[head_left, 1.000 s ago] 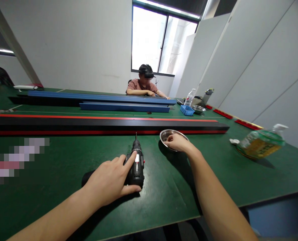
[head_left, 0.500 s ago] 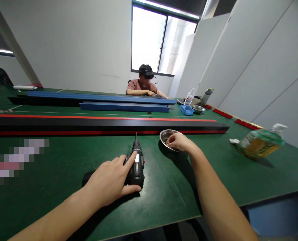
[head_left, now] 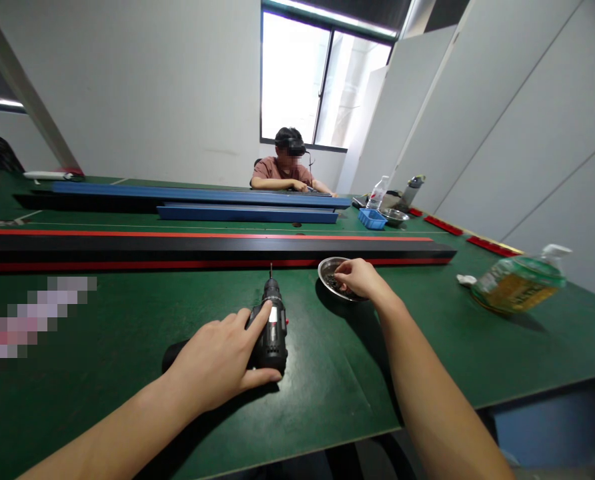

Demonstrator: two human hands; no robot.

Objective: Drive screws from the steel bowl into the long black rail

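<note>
A black cordless drill [head_left: 273, 333] lies on its side on the green table, its bit pointing away from me. My left hand [head_left: 222, 357] wraps over it, thumb behind the motor housing and forefinger along the top. To the right of the drill stands a shallow metal bowl [head_left: 322, 275] with many small dark pieces, perhaps screws, at its bottom. The fingers of my right hand [head_left: 360, 277] dip into this bowl, bent together in a pinch. Whatever is between those fingertips is too small to make out.
Beyond the drill, a long black bar with red edges [head_left: 202, 251] crosses the table. Blue bars [head_left: 247, 213] lie farther back, before a seated person [head_left: 282, 170]. A blue basket [head_left: 372, 219] stands at the back right, a large green-capped jug-like bottle [head_left: 520, 283] nearer on the right.
My right hand has shifted slightly within the bowl, its fingers lifting a little so more of the small pieces show. My left hand and the drill have stayed put.
</note>
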